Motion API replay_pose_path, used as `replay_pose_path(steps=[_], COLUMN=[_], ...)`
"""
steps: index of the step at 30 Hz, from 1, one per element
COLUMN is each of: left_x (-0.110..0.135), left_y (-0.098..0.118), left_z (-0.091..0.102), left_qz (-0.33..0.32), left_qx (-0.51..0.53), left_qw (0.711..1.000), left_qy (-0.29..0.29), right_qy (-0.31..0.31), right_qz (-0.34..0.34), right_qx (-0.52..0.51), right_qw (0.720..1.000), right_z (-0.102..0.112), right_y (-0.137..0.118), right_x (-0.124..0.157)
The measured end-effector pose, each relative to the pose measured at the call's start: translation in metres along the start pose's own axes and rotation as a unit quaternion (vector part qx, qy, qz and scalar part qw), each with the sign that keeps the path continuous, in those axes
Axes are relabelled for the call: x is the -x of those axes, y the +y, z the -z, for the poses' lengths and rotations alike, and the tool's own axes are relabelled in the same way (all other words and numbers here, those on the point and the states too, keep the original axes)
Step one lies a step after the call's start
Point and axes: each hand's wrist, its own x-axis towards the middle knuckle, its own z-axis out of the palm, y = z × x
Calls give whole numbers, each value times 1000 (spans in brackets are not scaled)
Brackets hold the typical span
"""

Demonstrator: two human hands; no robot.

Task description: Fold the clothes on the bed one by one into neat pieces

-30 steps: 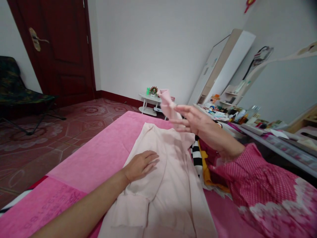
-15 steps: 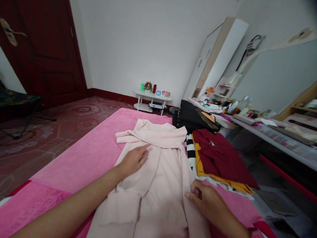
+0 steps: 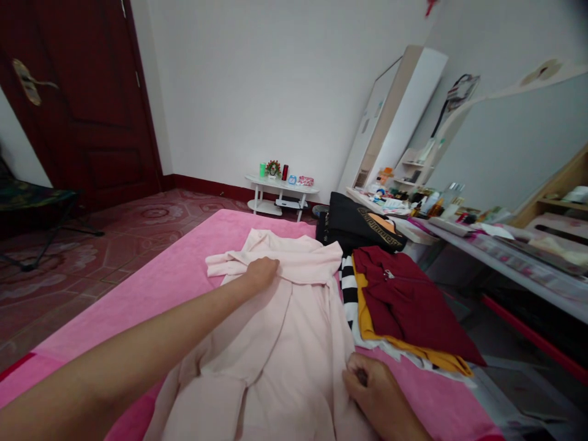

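A long pale pink garment (image 3: 298, 331) with sleeves lies spread out on the pink bed cover (image 3: 151, 294). One of its sleeves (image 3: 298, 263) is laid across the upper part. My left hand (image 3: 263, 273), its fingers curled, is closed on the cloth at that sleeve; the fingertips are hidden beneath the hand. At the garment's right edge, my right hand (image 3: 370, 383) is closed with thumb and fingers pinching the cloth. Lower on the left, another stretch of sleeve or panel (image 3: 206, 398) lies folded over the body.
Folded clothes are stacked on the right: a dark red top (image 3: 408, 300), a yellow one (image 3: 367, 318) and a striped one (image 3: 350, 291). Behind them lies a black garment (image 3: 353, 223). A cluttered dressing table (image 3: 487, 257) borders the bed on the right; a low white stand (image 3: 280, 184) is against the wall.
My left hand has moved forward from the middle of the garment to the crossing sleeve, and its fingers have curled. My right hand has tightened at the right edge. The view has shifted slightly.
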Motion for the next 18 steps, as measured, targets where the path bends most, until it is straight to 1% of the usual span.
replay_pose_path(steps=[2,4,9,11,13,15,16,18], left_x=[-11,-24,-70,-87,-99,-105,-105,-102], left_y=[2,5,24,34,41,41,38,25], left_z=[4,13,46,58,66,73,75,80], left_qz=[6,11,-3,-14,-21,-21,-18,-8], left_qx=[13,34,142,186,219,240,246,247], left_qw=[1000,999,988,979,971,964,962,959], left_qy=[5,17,67,81,94,108,116,136], right_qy=[20,36,37,48,58,61,56,35], right_qz=[-2,-1,-36,-30,-5,29,46,71], right_qx=[-94,-158,-259,-275,-261,-232,-220,-214], right_qw=[995,987,965,960,963,970,973,974], right_z=[7,16,37,42,42,37,32,17], right_y=[-1,-4,-19,-30,-45,-61,-69,-83], right_x=[-1,0,0,-3,-8,-14,-17,-22])
